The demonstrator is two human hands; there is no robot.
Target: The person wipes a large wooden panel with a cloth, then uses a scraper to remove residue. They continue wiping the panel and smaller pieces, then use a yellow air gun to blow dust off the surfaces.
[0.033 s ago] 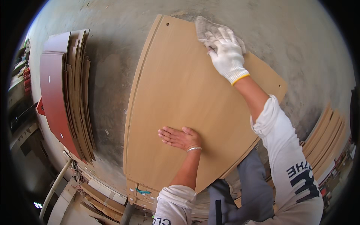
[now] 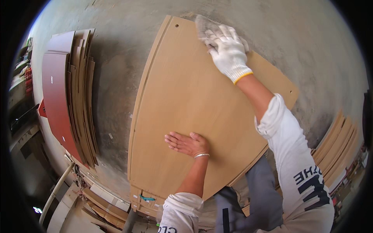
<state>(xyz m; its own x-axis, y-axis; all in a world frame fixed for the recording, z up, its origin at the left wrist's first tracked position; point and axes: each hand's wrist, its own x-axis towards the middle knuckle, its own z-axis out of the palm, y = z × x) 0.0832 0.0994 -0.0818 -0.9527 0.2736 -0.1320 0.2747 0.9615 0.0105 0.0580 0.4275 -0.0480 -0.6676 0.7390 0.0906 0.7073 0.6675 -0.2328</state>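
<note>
A large wood-coloured board point(image 2: 210, 93) with a grooved left edge and small holes near its far corners lies before me. My left hand point(image 2: 188, 144), bare with a silver bracelet at the wrist, rests flat on its near half, fingers stretched out and holding nothing. At the board's far edge my right hand point(image 2: 229, 52), in a white knitted glove with a yellow cuff, presses on a grey cloth point(image 2: 206, 28). The cloth bunches under the gloved fingers and partly overhangs that edge. Its underside is hidden.
To the left stands a stack of panels point(image 2: 82, 97) with a dark red one point(image 2: 56, 95) in front. More boards point(image 2: 335, 149) lean at the right. A turquoise item point(image 2: 147, 199) sits by the board's near left corner. A pale pole point(image 2: 57, 190) slants at the lower left.
My right hand and the cloth have slid a little to the left and away from me along the far edge. The left hand stays in place on the board.
</note>
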